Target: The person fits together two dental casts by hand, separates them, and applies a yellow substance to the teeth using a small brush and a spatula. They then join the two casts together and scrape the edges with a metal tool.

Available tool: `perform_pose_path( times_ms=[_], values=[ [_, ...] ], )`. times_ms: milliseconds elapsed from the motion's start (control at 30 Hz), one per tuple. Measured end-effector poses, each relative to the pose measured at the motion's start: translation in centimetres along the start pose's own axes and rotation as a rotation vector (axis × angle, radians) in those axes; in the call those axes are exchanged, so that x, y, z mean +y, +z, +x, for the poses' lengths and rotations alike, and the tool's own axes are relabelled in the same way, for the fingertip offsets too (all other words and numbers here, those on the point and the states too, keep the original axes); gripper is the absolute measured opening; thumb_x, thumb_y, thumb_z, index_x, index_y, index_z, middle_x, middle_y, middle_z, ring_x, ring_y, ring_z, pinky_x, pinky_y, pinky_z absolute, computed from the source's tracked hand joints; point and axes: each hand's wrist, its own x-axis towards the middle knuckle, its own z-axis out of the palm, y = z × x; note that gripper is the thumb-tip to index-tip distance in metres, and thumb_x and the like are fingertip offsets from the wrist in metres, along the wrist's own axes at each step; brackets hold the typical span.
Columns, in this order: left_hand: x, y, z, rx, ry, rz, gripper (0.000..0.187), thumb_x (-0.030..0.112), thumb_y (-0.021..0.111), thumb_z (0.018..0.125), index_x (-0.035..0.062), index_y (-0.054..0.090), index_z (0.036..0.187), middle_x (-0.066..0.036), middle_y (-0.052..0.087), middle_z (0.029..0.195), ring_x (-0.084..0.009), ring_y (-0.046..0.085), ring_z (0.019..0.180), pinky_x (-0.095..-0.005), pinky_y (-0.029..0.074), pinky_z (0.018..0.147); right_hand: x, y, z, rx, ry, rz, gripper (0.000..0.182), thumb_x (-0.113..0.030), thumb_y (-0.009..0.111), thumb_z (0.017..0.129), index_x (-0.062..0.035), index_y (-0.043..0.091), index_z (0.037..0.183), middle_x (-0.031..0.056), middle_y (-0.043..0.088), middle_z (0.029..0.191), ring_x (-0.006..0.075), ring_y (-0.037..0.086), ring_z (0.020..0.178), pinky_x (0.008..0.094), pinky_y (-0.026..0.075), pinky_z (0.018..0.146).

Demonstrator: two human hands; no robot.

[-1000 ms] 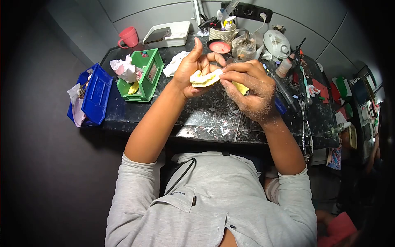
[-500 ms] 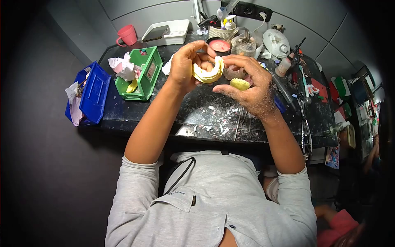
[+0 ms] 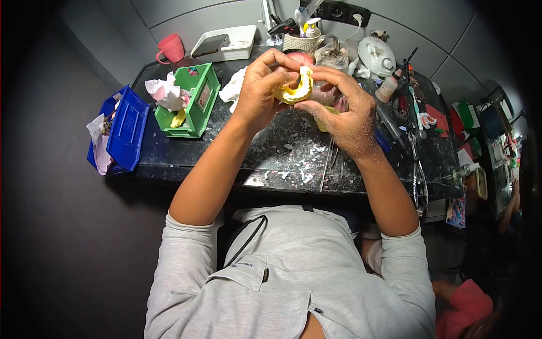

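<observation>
A yellow, horseshoe-shaped dental cast point(image 3: 302, 90) is raised over the bench in both hands. My left hand point(image 3: 264, 82) is closed around its left end, thumb bent over it. With dust clinging to the skin, my right hand point(image 3: 347, 110) pinches the cast's right side between fingers and thumb. Another yellow piece point(image 3: 324, 125) shows below the right thumb, partly hidden by that hand. Under the hands, the black bench point(image 3: 248, 152) carries white and pink scraps, and a thin metal instrument point(image 3: 326, 166) lies near its front edge.
Green bin point(image 3: 195, 116) and blue bin point(image 3: 130, 130), both with paper, stand at the left. Behind are a pink mug point(image 3: 171, 49), a white tray point(image 3: 243, 42) and a tool basket point(image 3: 301, 43). Tools and a bottle point(image 3: 389, 86) crowd the right. Another person's pink sleeve point(image 3: 466, 305) shows lower right.
The dental cast has moved up and right and has been turned. My right hand, apart from its lower side before, now has its thumb against the cast.
</observation>
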Motion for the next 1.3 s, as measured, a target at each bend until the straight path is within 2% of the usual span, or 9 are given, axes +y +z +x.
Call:
perform_pose_path(
  times_ms=[233, 767, 1300],
  values=[
    [-0.14, 0.08, -0.07, 0.0, -0.008, 0.046, 0.018, 0.006, 0.062, 0.09, 0.0009, 0.056, 0.106, -0.01, 0.066, 0.093, -0.0121, 0.066, 0.077, -0.0226, 0.055, 0.061, 0.12, -0.09, 0.01, 0.015, -0.008, -0.048, 0.05, -0.02, 0.089, 0.068, -0.0036, 0.07, 0.11, 0.013, 0.071, 0.115, 0.0267, 0.068, 0.109, 0.0362, 0.055, 0.093],
    [-0.31, -0.04, -0.07, -0.009, -0.019, 0.08, 0.019, 0.007, 0.064, 0.09, 0.0021, 0.054, 0.105, -0.009, 0.066, 0.088, -0.0098, 0.063, 0.068, -0.0195, 0.046, 0.047, 0.47, -0.08, -0.08, 0.024, -0.063, -0.105, 0.047, -0.021, 0.089, 0.069, -0.0041, 0.071, 0.109, 0.013, 0.072, 0.113, 0.0264, 0.069, 0.107, 0.0362, 0.055, 0.092],
    [-0.32, 0.34, -0.07, 0.023, -0.015, 0.049, 0.017, 0.005, 0.063, 0.09, 0.002, 0.055, 0.105, -0.009, 0.066, 0.091, -0.0106, 0.065, 0.072, -0.021, 0.051, 0.052, 0.29, -0.12, -0.09, 0.024, -0.051, -0.125, 0.047, -0.023, 0.089, 0.069, -0.0047, 0.072, 0.108, 0.0122, 0.072, 0.114, 0.0265, 0.069, 0.106, 0.0368, 0.055, 0.092]
  ],
)
